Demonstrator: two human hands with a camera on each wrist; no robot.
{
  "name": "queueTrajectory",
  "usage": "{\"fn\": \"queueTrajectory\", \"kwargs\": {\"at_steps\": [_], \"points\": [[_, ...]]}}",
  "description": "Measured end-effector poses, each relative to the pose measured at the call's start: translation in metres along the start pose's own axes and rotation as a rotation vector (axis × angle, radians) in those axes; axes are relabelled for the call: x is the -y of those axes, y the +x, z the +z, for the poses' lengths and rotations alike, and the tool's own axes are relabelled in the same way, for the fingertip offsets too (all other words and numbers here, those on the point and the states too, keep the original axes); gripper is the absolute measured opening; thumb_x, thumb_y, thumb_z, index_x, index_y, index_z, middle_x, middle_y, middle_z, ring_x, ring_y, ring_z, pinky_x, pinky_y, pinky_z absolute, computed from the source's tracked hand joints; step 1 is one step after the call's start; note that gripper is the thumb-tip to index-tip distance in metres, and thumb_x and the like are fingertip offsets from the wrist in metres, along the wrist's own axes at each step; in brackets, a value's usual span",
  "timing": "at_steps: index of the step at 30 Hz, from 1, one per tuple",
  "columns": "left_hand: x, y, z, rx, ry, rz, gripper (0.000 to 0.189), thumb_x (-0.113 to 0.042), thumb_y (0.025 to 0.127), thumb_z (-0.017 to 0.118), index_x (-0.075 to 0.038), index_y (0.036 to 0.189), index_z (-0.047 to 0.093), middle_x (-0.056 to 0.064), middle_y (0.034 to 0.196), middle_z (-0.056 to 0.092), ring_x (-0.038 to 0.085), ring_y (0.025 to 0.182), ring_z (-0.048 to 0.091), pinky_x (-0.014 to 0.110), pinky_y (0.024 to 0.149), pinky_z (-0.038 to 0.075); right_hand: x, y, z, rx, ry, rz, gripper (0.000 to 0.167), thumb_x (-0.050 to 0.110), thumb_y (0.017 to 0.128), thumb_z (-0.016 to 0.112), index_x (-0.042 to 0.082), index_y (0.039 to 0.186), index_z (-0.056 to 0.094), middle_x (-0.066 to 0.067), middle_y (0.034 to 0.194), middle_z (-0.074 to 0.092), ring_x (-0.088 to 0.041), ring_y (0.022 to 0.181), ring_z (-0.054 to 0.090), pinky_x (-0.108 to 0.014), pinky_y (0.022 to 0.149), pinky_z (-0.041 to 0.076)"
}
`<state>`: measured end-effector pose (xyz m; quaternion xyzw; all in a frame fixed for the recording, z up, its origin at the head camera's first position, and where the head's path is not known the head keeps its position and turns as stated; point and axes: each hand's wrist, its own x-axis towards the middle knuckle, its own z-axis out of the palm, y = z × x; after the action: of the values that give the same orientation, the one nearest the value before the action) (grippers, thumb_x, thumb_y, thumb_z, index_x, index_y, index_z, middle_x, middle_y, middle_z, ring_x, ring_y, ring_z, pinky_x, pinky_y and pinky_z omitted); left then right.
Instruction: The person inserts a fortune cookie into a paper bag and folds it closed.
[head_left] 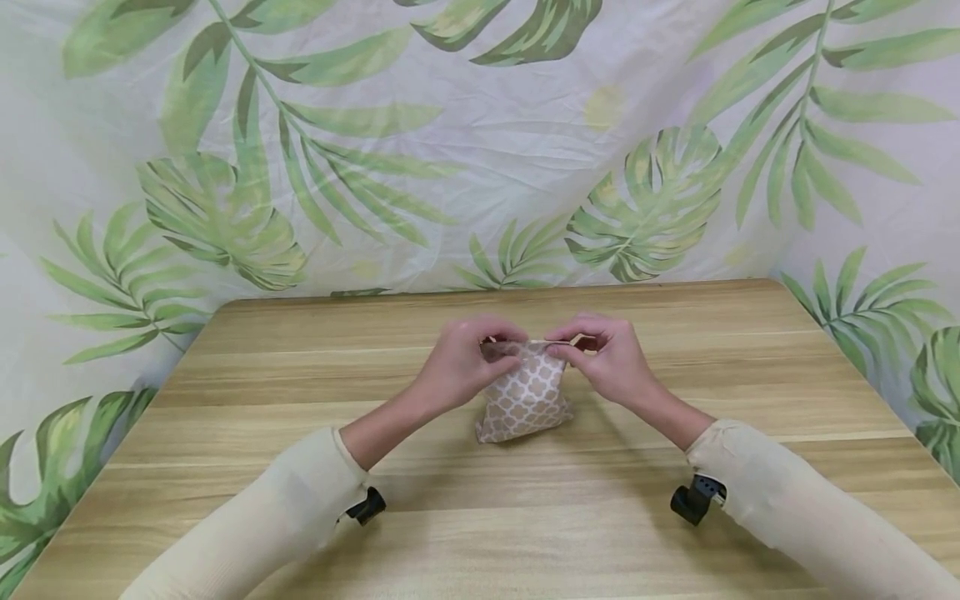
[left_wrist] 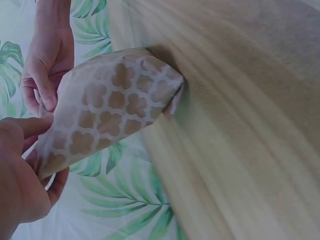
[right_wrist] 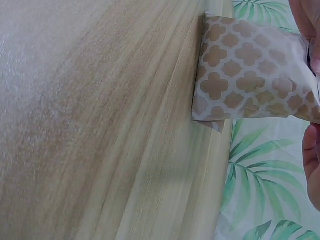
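Observation:
A small tan paper bag (head_left: 527, 396) with a white lattice pattern stands on the wooden table between both hands. Its bottom rests on the tabletop, and its top edge points up. My left hand (head_left: 468, 358) pinches the left end of that top edge between thumb and fingers. At the right end, my right hand (head_left: 607, 354) pinches the edge in the same manner. The left wrist view shows the bag (left_wrist: 110, 105) bulging, with a folded corner at its base. What it contains is hidden. In the right wrist view, fingers show only partly at the right border beside the bag (right_wrist: 250, 70).
The wood-grain table (head_left: 480, 525) spreads around the bag on all sides. Behind it hangs a pale cloth (head_left: 510, 142) printed with green leaves, which also runs along both sides. A small black camera (head_left: 366, 506) sits at the left cuff, another (head_left: 693, 500) at the right.

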<state>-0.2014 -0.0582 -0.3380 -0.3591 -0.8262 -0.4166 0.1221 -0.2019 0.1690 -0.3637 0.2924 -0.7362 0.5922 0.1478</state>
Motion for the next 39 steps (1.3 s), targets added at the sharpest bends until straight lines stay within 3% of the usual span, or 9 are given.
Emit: {"fn": "queueTrajectory", "kwargs": {"at_steps": [8,18,23,27,31,35,39], "points": [[-0.01,0.012,0.001,0.034,0.155,0.01,0.007,-0.005,0.089,0.081,-0.005,0.096,0.081,0.005,0.094,0.076,0.017,0.085,0.072,0.027,0.076,0.059,0.001,0.001,0.001,-0.007,0.0,-0.008,0.013,-0.019,0.081,0.076,-0.009,0.09,0.077,-0.02,0.081,0.072,-0.007,0.071,0.064,-0.019,0.056,0.053],[-0.017,0.025,0.001,0.099,0.277,-0.048,0.007,-0.012,0.088,0.083,-0.012,0.096,0.084,0.0,0.092,0.078,0.014,0.081,0.071,0.025,0.071,0.056,-0.001,0.001,-0.001,-0.008,-0.006,0.038,0.011,-0.017,0.082,0.077,-0.009,0.088,0.075,-0.023,0.087,0.073,-0.006,0.074,0.067,-0.02,0.056,0.054],[-0.021,0.027,0.004,0.099,0.37,-0.004,0.007,-0.014,0.088,0.083,-0.013,0.095,0.084,-0.001,0.091,0.077,0.015,0.079,0.07,0.03,0.072,0.055,-0.002,0.001,-0.002,-0.007,-0.025,0.054,0.011,-0.016,0.082,0.078,-0.008,0.089,0.075,-0.021,0.087,0.074,-0.006,0.076,0.067,-0.021,0.057,0.054],[-0.02,0.027,0.006,0.077,0.396,0.029,0.006,-0.012,0.088,0.083,-0.013,0.093,0.084,-0.001,0.089,0.077,0.015,0.079,0.071,0.035,0.078,0.056,-0.003,0.0,-0.004,0.01,-0.034,0.055,0.009,-0.014,0.085,0.076,-0.008,0.092,0.074,-0.021,0.089,0.074,-0.007,0.078,0.068,-0.022,0.057,0.055],[-0.019,0.028,0.008,0.069,0.424,0.037,0.006,-0.012,0.088,0.083,-0.014,0.093,0.085,-0.003,0.088,0.077,0.015,0.079,0.072,0.037,0.079,0.055,-0.004,0.0,-0.004,0.002,-0.033,0.044,0.007,-0.015,0.087,0.074,-0.009,0.09,0.074,-0.023,0.087,0.074,-0.012,0.069,0.068,-0.022,0.055,0.055],[-0.021,0.028,0.007,0.093,0.448,0.029,0.008,-0.014,0.088,0.083,-0.016,0.096,0.085,-0.003,0.089,0.077,0.016,0.08,0.072,0.04,0.08,0.054,-0.005,0.0,-0.004,-0.011,-0.032,0.029,0.003,-0.014,0.088,0.074,-0.011,0.088,0.073,-0.024,0.085,0.073,-0.014,0.063,0.066,-0.023,0.053,0.054],[-0.018,0.028,0.005,0.126,0.443,0.025,0.007,-0.018,0.089,0.083,-0.014,0.095,0.085,-0.002,0.092,0.077,0.016,0.081,0.072,0.039,0.078,0.053,-0.006,-0.001,-0.005,-0.014,-0.017,0.027,0.003,-0.011,0.089,0.074,-0.012,0.087,0.072,-0.024,0.084,0.073,-0.008,0.062,0.063,-0.025,0.051,0.054]]}}
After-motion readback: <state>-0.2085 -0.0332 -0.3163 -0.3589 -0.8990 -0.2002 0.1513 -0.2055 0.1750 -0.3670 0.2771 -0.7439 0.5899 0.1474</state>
